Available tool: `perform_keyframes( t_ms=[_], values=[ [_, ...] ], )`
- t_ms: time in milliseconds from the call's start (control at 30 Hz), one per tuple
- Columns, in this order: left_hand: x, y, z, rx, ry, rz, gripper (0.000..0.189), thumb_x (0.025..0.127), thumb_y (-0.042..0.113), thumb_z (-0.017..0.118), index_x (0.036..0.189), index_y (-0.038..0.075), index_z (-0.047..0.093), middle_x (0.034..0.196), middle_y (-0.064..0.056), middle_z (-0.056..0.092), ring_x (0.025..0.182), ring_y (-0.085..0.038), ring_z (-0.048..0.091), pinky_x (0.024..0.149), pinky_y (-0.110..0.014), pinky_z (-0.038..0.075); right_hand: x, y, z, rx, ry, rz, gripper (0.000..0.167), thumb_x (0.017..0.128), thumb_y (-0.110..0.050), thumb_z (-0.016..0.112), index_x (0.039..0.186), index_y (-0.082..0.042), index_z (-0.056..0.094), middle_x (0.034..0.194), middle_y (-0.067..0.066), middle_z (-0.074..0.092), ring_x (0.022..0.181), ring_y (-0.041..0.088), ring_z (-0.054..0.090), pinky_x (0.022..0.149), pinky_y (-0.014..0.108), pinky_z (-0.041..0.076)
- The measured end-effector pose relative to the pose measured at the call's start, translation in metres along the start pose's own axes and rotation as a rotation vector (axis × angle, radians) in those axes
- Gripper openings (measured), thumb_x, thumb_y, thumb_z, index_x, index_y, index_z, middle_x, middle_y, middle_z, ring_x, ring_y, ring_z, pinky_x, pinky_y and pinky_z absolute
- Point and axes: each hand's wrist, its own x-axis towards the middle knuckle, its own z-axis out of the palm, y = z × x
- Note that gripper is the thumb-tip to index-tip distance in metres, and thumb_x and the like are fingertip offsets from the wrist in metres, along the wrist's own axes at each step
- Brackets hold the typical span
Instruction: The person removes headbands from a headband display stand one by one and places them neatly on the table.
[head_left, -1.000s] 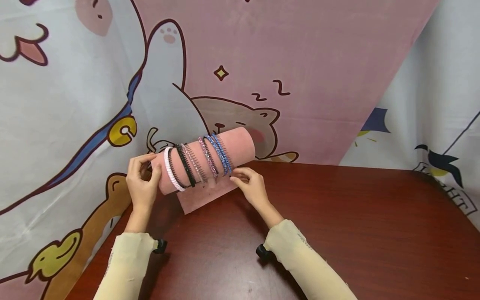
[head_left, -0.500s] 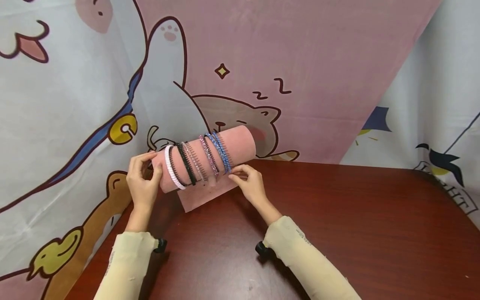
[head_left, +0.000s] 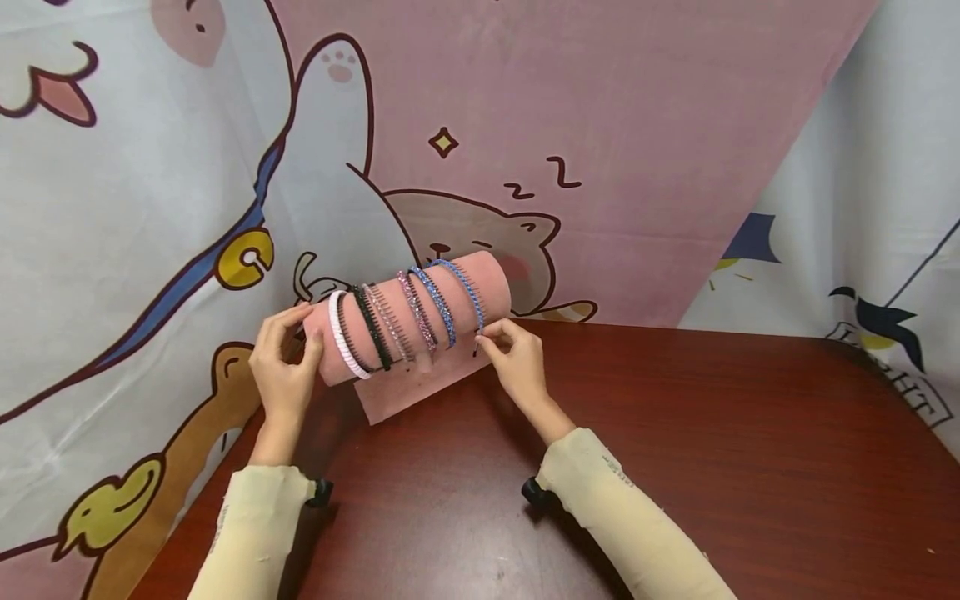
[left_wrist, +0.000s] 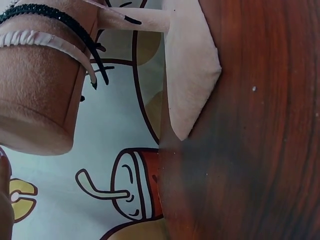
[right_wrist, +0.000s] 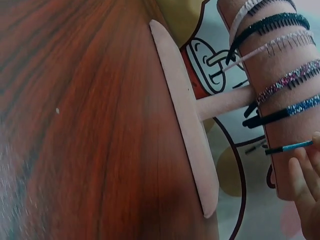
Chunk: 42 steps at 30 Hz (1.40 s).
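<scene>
A pink headband stand (head_left: pixel 492 287), a padded roll on a stem and flat base (head_left: pixel 393 400), carries several toothed headbands. My left hand (head_left: pixel 281 367) holds the roll's left end between thumb and fingers. At the other end, my right hand (head_left: pixel 519 362) pinches the lower tip of a thin blue headband (head_left: pixel 470 292), which curves over the roll near its right end. Left of it sit a glittery blue headband (head_left: pixel 437 304), a pink-purple one (head_left: pixel 417 312), a silvery one (head_left: pixel 386 321), a black one (head_left: pixel 371 327) and a white one (head_left: pixel 341 333). In the right wrist view, fingers (right_wrist: pixel 300 182) touch the thin headband.
The stand rests on a dark red-brown wooden table (head_left: pixel 675 433), near its back left corner. Close behind hangs a pink and white cartoon cloth (head_left: pixel 637 125), with more of it along the left side. Black wrist cameras show at both cuffs.
The thin blue headband has moved right along the roll, apart from the glittery blue one beside it. My right hand shifted right with it. The left hand keeps its place.
</scene>
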Motion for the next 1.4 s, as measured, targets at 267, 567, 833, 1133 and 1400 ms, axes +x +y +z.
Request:
perform_keyframes(
  t_ms=[267,567,833,1133,1400],
  values=[
    [-0.001,-0.003,-0.006,-0.057,-0.031,-0.019,0.031,0.083,-0.004,0.070,0.114,-0.008,0.071,0.116,-0.028,0.068,0.113,-0.003,0.065,0.098,-0.012,0.050,0.010,0.004,-0.013,0.022,0.033,0.026,0.007,0.087,-0.005,0.075,0.090,0.000,0.073,0.085,0.015,0.076,0.076,0.027,0.075,0.066,0.014,0.056],
    [-0.001,-0.003,-0.009,-0.090,-0.059,-0.036,0.032,0.083,-0.005,0.071,0.115,-0.007,0.071,0.118,-0.030,0.068,0.113,-0.003,0.066,0.092,-0.010,0.051,0.025,0.006,-0.027,0.041,0.037,0.114,0.008,0.087,-0.003,0.074,0.090,0.004,0.073,0.087,0.022,0.076,0.074,0.032,0.075,0.063,0.015,0.058],
    [0.000,-0.001,-0.011,-0.086,-0.063,-0.041,0.032,0.083,-0.006,0.071,0.114,-0.008,0.071,0.118,-0.032,0.067,0.112,-0.003,0.066,0.090,-0.009,0.051,0.035,0.004,-0.035,0.036,0.027,0.180,0.010,0.087,-0.003,0.073,0.091,0.005,0.072,0.088,0.024,0.075,0.072,0.030,0.075,0.067,0.029,0.063],
    [-0.001,0.001,-0.013,-0.073,-0.079,-0.063,0.033,0.084,-0.005,0.070,0.117,-0.007,0.070,0.120,-0.029,0.067,0.113,-0.002,0.065,0.093,-0.012,0.052,0.041,0.015,-0.052,0.052,0.062,0.293,0.012,0.089,0.000,0.069,0.097,0.009,0.070,0.095,0.028,0.073,0.077,0.033,0.075,0.074,0.037,0.063],
    [0.000,0.000,-0.011,-0.090,-0.063,-0.061,0.033,0.083,-0.005,0.071,0.115,-0.007,0.071,0.118,-0.030,0.068,0.111,-0.002,0.066,0.092,-0.009,0.051,0.037,0.032,-0.070,0.009,0.089,0.359,0.012,0.089,0.001,0.069,0.098,0.009,0.070,0.097,0.028,0.073,0.064,0.004,0.068,0.067,0.023,0.061]
  ],
)
